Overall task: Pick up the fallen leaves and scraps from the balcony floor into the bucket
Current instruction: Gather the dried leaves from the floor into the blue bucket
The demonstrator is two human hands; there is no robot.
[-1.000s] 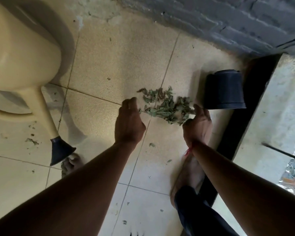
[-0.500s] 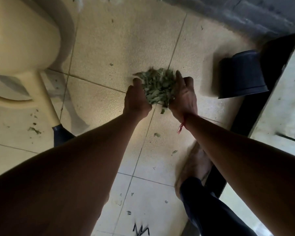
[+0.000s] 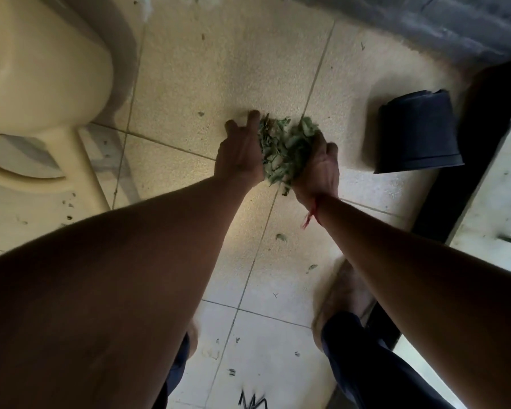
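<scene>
A cream plastic chair (image 3: 42, 69) fills the upper left, and its leg (image 3: 84, 166) slants down and to the right. A black pot (image 3: 416, 134) stands upside down at the right, rim down, just beside a dark threshold (image 3: 490, 137). A grey brick wall (image 3: 455, 22) runs along the top. Past the threshold lies a pale ledge (image 3: 499, 202) with stains on it.

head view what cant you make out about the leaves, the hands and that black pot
Leaves: the bundle's sides, head view, covered by the left hand and right hand.
Black pot: its inside, head view, turned away.
Cream chair: head view, cut off by left edge.
Floor scraps: head view, too small to identify.
</scene>
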